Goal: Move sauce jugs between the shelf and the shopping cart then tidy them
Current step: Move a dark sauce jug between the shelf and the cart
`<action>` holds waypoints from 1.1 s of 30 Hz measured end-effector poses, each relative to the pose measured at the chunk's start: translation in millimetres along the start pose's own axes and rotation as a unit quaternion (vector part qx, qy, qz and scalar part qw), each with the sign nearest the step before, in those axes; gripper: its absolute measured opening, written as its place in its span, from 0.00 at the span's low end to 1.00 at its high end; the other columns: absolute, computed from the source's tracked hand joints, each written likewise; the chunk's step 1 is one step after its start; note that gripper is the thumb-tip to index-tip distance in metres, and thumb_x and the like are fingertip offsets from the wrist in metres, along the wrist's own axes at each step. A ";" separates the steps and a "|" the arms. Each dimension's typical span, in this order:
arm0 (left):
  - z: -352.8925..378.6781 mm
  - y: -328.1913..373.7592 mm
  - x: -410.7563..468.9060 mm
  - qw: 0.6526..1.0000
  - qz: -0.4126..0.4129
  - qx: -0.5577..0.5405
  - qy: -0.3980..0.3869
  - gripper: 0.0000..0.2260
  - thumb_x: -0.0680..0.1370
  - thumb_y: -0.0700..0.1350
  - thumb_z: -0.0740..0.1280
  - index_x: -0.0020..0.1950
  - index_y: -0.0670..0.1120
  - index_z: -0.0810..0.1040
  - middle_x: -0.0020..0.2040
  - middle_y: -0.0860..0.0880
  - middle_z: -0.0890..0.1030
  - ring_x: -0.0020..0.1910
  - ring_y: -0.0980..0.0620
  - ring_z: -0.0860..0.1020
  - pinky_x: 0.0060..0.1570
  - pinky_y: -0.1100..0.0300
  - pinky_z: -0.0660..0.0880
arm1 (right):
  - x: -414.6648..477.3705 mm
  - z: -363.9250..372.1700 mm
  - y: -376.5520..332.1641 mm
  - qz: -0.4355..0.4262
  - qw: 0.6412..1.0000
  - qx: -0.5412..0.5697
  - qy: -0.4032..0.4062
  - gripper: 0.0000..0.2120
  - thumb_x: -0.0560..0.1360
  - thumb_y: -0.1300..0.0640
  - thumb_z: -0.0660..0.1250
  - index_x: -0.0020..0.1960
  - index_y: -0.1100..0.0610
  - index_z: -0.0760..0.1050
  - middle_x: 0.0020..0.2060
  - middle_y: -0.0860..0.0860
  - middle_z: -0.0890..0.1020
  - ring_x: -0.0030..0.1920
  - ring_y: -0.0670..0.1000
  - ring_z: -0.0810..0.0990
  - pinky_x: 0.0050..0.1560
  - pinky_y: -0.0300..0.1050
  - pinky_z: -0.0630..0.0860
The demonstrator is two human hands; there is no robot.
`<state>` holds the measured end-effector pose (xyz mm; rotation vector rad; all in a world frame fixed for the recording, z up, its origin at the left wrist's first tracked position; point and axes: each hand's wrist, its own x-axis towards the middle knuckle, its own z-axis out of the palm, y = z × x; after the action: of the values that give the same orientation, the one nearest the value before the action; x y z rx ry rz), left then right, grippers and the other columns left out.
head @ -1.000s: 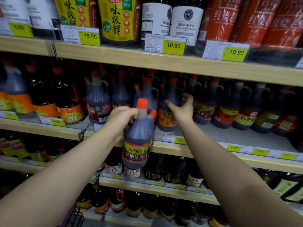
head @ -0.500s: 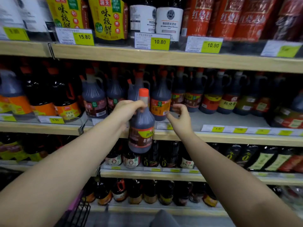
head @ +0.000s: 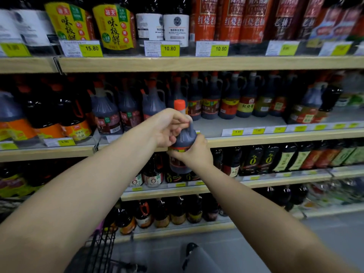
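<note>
A dark sauce jug [head: 184, 137] with an orange cap hangs upright in the air in front of the middle shelf [head: 256, 137]. My left hand [head: 167, 127] grips its handle near the neck. My right hand [head: 194, 153] wraps round the jug's body at the label. Behind them a row of similar dark jugs [head: 211, 99] stands at the back of the shelf, with bare shelf surface in front of that row. The black wire shopping cart [head: 102, 245] shows at the bottom left, mostly hidden under my left arm.
Larger jugs with orange labels [head: 65, 119] fill the shelf's left part. Bottles with yellow and red labels [head: 114, 26] stand on the shelf above, behind price tags [head: 170, 48]. Lower shelves hold more dark bottles [head: 267, 160]. Grey floor lies below.
My right hand has left the shelf and taken hold of the jug's body. The jug has come down a little and away from the shelf, still in my left hand.
</note>
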<state>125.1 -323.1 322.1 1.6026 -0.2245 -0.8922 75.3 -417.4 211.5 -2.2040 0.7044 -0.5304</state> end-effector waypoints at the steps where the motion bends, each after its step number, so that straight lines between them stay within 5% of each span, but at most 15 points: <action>1: 0.4 -0.7 -0.8 1.000 0.001 0.010 -0.005 0.07 0.74 0.42 0.62 0.43 0.50 0.79 0.52 0.54 0.80 0.27 0.60 0.67 0.31 0.65 0.56 | -1.2 -3.0 0.9 -0.002 1.000 0.005 -0.001 0.39 0.56 0.36 0.76 0.56 0.55 0.65 0.53 0.52 0.74 0.54 0.56 0.77 0.46 0.51 0.76; 5: -1.0 -1.5 -0.1 0.999 0.007 0.036 -0.036 0.05 0.76 0.46 0.63 0.45 0.53 0.79 0.51 0.57 0.80 0.43 0.59 0.74 0.36 0.64 0.63 | 0.4 -16.3 8.9 -0.033 0.999 -0.003 0.031 0.34 0.58 0.37 0.75 0.54 0.53 0.68 0.50 0.50 0.77 0.51 0.54 0.79 0.42 0.47 0.75; 9: -11.3 2.9 6.4 0.995 0.005 0.079 -0.065 0.06 0.77 0.48 0.64 0.45 0.53 0.80 0.46 0.58 0.82 0.46 0.59 0.76 0.40 0.64 0.65 | 8.5 -32.0 19.9 -0.079 0.995 -0.017 0.051 0.33 0.58 0.38 0.76 0.56 0.52 0.69 0.50 0.48 0.78 0.51 0.52 0.79 0.43 0.46 0.74; 12: -19.6 1.6 18.8 0.995 0.000 0.100 -0.018 0.06 0.76 0.49 0.65 0.43 0.51 0.80 0.41 0.57 0.82 0.43 0.60 0.75 0.39 0.64 0.65 | 20.5 -47.8 26.5 -0.090 0.994 -0.003 0.063 0.33 0.59 0.41 0.77 0.59 0.51 0.69 0.51 0.48 0.78 0.52 0.52 0.78 0.42 0.42 0.69; 17: -27.2 -15.5 66.8 0.976 0.069 0.189 0.087 0.08 0.76 0.46 0.66 0.54 0.48 0.78 0.51 0.51 0.80 0.51 0.54 0.76 0.46 0.59 0.68 | 56.5 -69.6 36.1 -0.142 0.986 0.053 0.068 0.34 0.61 0.48 0.79 0.63 0.50 0.69 0.52 0.43 0.75 0.52 0.46 0.75 0.46 0.40 0.68; 21: -27.0 -27.2 108.1 0.897 0.122 0.412 0.104 0.20 0.75 0.46 0.67 0.66 0.45 0.74 0.64 0.47 0.76 0.62 0.48 0.74 0.61 0.58 0.70 | 97.1 -74.9 45.0 -0.189 0.979 0.062 0.054 0.38 0.61 0.52 0.80 0.67 0.52 0.67 0.60 0.46 0.75 0.58 0.45 0.73 0.53 0.40 0.70; 26: -18.1 -39.4 144.6 0.710 0.170 0.670 0.137 0.26 0.73 0.52 0.66 0.69 0.48 0.69 0.66 0.46 0.72 0.64 0.43 0.70 0.60 0.51 0.69 | 153.2 -65.3 57.7 -0.252 0.965 0.024 0.067 0.37 0.59 0.53 0.81 0.64 0.60 0.70 0.59 0.53 0.76 0.60 0.51 0.73 0.58 0.41 0.69; 30: -15.8 -46.6 158.1 0.683 0.124 0.709 0.128 0.24 0.72 0.52 0.67 0.66 0.48 0.70 0.63 0.45 0.74 0.62 0.44 0.72 0.57 0.52 0.71 | 184.5 -53.0 69.7 -0.212 0.976 0.056 0.005 0.36 0.57 0.48 0.81 0.62 0.55 0.73 0.55 0.49 0.79 0.56 0.49 0.77 0.55 0.46 0.75; 33: -11.9 -52.0 159.0 0.669 0.134 0.714 0.155 0.22 0.72 0.49 0.67 0.65 0.47 0.71 0.62 0.46 0.75 0.62 0.45 0.72 0.53 0.54 0.73 | 199.1 -39.2 81.4 -0.157 0.980 0.123 -0.022 0.35 0.57 0.54 0.82 0.60 0.54 0.72 0.54 0.48 0.79 0.55 0.50 0.78 0.57 0.50 0.76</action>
<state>224.5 -395.9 208.4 3.0013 -1.0816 -0.0022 179.2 -609.7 204.6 -2.0940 0.2496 -0.6858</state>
